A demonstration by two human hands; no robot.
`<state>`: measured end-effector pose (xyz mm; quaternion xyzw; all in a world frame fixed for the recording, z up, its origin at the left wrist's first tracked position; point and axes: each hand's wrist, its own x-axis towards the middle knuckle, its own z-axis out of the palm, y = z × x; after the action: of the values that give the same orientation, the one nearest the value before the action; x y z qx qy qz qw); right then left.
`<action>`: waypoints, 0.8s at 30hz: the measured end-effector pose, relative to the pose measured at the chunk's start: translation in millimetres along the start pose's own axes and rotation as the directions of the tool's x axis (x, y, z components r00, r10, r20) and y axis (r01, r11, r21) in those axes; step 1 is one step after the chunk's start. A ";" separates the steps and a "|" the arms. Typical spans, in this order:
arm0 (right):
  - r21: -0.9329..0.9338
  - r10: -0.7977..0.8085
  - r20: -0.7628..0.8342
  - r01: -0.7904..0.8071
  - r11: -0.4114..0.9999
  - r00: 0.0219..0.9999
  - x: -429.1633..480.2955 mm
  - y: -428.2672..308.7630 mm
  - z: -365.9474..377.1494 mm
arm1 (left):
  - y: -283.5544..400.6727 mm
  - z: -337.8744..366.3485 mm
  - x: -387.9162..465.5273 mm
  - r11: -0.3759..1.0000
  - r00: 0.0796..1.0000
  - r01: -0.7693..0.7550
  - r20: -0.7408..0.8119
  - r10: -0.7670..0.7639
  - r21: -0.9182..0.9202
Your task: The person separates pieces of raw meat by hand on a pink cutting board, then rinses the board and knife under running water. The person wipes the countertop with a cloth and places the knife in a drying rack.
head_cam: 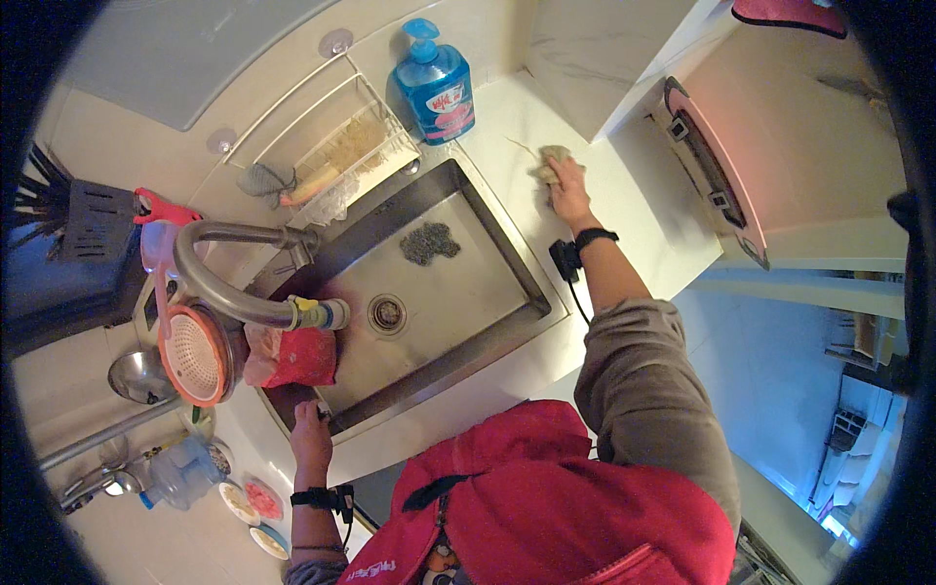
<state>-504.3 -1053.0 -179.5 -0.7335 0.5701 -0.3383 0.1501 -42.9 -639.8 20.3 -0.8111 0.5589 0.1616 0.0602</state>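
Note:
My right hand (571, 191) presses a crumpled tan cloth (553, 162) onto the white countertop (504, 124), right of the sink. My left hand (312, 431) is at the near left rim of the stainless steel sink (468, 292), its fingers bent around something small and dark that I cannot make out. In the basin, a dark mesh scourer (430, 243) lies above the drain (387, 314). A red plastic package (303, 357) rests at the basin's left side, below the curved faucet (241, 232). The blue pump bottle (436, 88) stands upright behind the sink.
A white wire rack (398, 139) with sponges hangs on the wall behind the sink. Left of the faucet are an orange-rimmed colander (191, 355), a steel ladle (139, 376) and a dark utensil holder (102, 219). A pink-edged board (720, 172) leans upright at the right.

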 end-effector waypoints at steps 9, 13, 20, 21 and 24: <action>0.054 0.167 0.080 -0.172 0.984 0.983 -21.4 26.2 -51.2 | -2.8 -3.0 8.3 0.999 0.999 -0.049 -0.002 0.049 0.017; 0.019 -0.059 0.044 0.059 0.998 0.997 -30.4 -14.5 -24.4 | 3.2 2.2 12.0 0.998 0.998 -0.068 0.017 0.067 0.010; 0.412 -0.113 0.204 0.019 0.911 0.973 -122.0 -77.2 -26.1 | 19.6 3.9 35.7 0.995 0.994 -0.100 0.054 0.099 0.018; 0.458 -0.091 0.237 -0.029 0.888 0.967 -135.7 -68.8 -38.0 | 19.4 3.6 36.5 0.993 0.993 -0.112 0.040 0.111 0.029; 0.523 0.455 0.139 -0.456 0.720 0.879 -160.3 -7.9 -92.2 | 16.3 4.2 33.6 0.992 0.993 -0.120 0.024 0.119 0.040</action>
<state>-579.4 -885.0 -160.0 -0.4980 0.6132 -0.4376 0.4296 -48.0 -674.4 6.7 -0.7730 0.6089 0.1621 0.0734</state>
